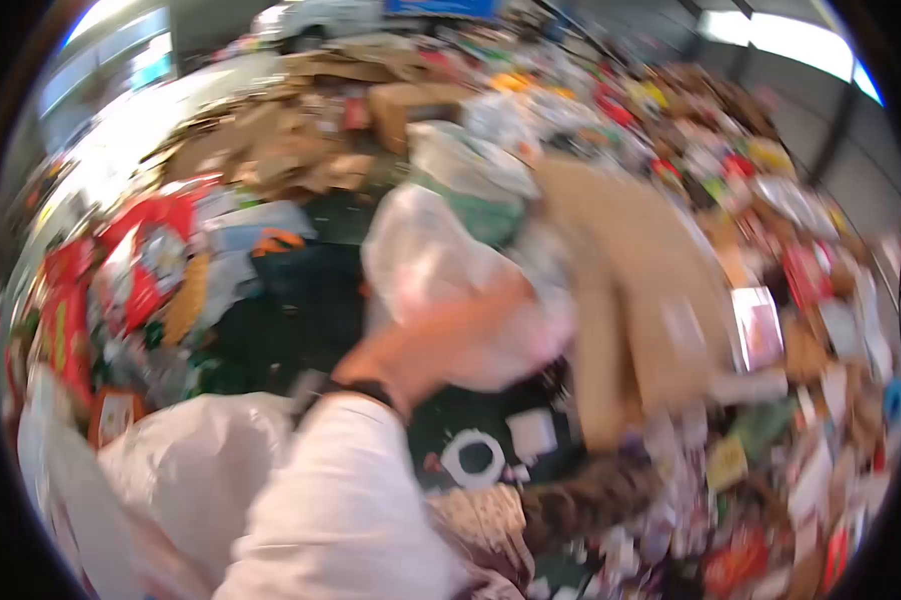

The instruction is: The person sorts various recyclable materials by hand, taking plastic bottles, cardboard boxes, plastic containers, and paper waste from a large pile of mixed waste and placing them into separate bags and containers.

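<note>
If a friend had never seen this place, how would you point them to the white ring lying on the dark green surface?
Start at the big brown cardboard right of centre, then drop down and left to the dark green surface. Below the left hand lies the white ring. Its round, dark hole distinguishes it from the solid white square beside it.
</note>
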Demonstrator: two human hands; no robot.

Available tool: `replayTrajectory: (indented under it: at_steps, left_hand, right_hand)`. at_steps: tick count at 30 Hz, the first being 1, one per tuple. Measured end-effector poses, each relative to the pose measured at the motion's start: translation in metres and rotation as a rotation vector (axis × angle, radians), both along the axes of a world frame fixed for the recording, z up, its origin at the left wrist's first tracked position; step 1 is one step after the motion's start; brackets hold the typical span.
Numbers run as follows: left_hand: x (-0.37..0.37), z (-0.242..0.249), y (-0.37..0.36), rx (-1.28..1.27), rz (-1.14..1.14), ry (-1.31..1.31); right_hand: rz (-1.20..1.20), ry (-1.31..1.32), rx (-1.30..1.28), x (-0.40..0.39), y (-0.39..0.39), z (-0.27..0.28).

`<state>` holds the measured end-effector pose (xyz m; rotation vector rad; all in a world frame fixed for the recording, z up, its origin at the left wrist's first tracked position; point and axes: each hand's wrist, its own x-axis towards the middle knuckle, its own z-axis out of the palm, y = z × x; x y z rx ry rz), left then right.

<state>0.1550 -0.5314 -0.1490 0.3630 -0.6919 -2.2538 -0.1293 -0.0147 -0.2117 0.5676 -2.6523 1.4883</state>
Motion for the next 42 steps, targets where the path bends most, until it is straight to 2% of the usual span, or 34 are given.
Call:
replayTrajectory:
  at_steps: [1, 3, 4, 5, 6, 7, 8, 9, 11, 13, 14, 15, 17, 18, 20, 21, 23, 25, 27, 29, 33, 35, 37, 38, 39, 41, 42]
  left_hand:
    - [0.050, 0.010, -0.042, -0.203, 0.127, -0.015]
    - [0.129, 0.025, -0.137, -0.464, 0.387, -0.073]
    - [0.151, 0.023, -0.179, -0.467, 0.505, -0.062]
    - [0.176, 0.018, -0.217, -0.407, 0.634, -0.017]
    - [0.185, 0.017, -0.238, -0.314, 0.776, 0.009]
    - [0.187, 0.006, -0.243, -0.237, 0.890, 0.002]
    - [0.173, -0.006, -0.233, -0.204, 0.909, -0.029]
    - [0.157, -0.025, -0.210, -0.207, 0.825, -0.065]
    - [0.100, -0.091, -0.180, -0.444, 0.377, -0.108]
    - [0.005, -0.150, -0.077, -0.257, 0.296, -0.304]
    - [-0.028, -0.187, -0.058, -0.319, -0.062, -0.187]
    - [-0.069, -0.167, 0.024, -0.133, -0.021, -0.447]
    - [-0.112, -0.230, 0.059, -0.083, -0.265, -0.677]
    - [-0.124, -0.267, 0.070, -0.016, -0.347, -0.682]
    - [-0.145, -0.328, 0.089, 0.095, -0.481, -0.711]
    - [-0.150, -0.344, 0.099, 0.126, -0.520, -0.742]
    - [-0.155, -0.363, 0.110, 0.156, -0.560, -0.809]
    - [-0.159, -0.370, 0.115, 0.160, -0.584, -0.873]
    - [-0.164, -0.373, 0.115, 0.153, -0.610, -0.929]
    - [-0.167, -0.370, 0.112, 0.135, -0.633, -0.984]
    - [-0.182, -0.348, 0.097, 0.083, -0.697, -1.079]
    - [-0.204, -0.332, 0.088, 0.040, -0.745, -1.105]
    - [-0.239, -0.312, 0.078, -0.030, -0.808, -1.121]
    - [-0.254, -0.307, 0.070, -0.057, -0.838, -1.100]
    - [-0.276, -0.296, 0.065, -0.101, -0.872, -1.088]
    - [-0.325, -0.269, 0.053, -0.200, -0.937, -1.055]
    - [-0.351, -0.255, 0.049, -0.264, -0.968, -1.031]
  right_hand:
    - [-0.058, 0.009, 0.114, -0.001, 0.008, 0.002]
    - [0.161, 0.079, 0.108, -0.036, 0.058, -0.035]
    - [0.102, 0.033, 0.117, -0.017, 0.059, -0.020]
    - [-0.008, -0.137, 0.054, 0.003, 0.051, -0.004]
    - [-0.037, -0.210, -0.024, -0.002, 0.068, -0.021]
    - [-0.047, -0.176, -0.001, -0.013, 0.086, -0.043]
    - [-0.083, -0.215, 0.046, -0.010, 0.088, -0.049]
    - [-0.103, -0.253, 0.087, -0.004, 0.082, -0.055]
    - [-0.124, -0.555, -0.120, -0.006, 0.071, -0.090]
    - [-0.187, -0.737, 0.029, 0.004, 0.041, -0.090]
    - [-0.158, -0.783, 0.039, 0.002, 0.034, -0.107]
    - [-0.125, -0.833, 0.050, -0.004, 0.029, -0.133]
    - [0.003, -0.928, 0.090, -0.014, 0.022, -0.190]
    - [-0.036, -1.015, 0.115, -0.011, 0.007, -0.199]
    - [0.062, -1.031, 0.203, -0.017, -0.006, -0.251]
    - [0.119, -1.005, 0.267, -0.017, -0.022, -0.265]
    - [0.234, -0.970, 0.157, -0.020, -0.050, -0.289]
    - [0.373, -0.944, 0.217, -0.036, -0.083, -0.302]
    - [0.523, -0.706, 0.233, -0.055, -0.098, -0.356]
    - [0.545, -0.415, 0.294, -0.084, -0.118, -0.350]
    - [0.164, 0.208, 0.271, -0.151, -0.126, -0.343]
    - [0.081, -0.458, -0.174, -0.171, -0.107, -0.311]
    - [-0.108, -0.392, -0.213, -0.181, -0.076, -0.311]
    - [-0.273, -0.205, -0.261, -0.184, -0.064, -0.318]
    - [-0.444, -0.376, -0.382, -0.186, -0.048, -0.318]
    - [-0.707, -0.325, 0.044, -0.181, -0.032, -0.299]
    - [-0.731, -0.320, 0.044, -0.174, -0.025, -0.306]
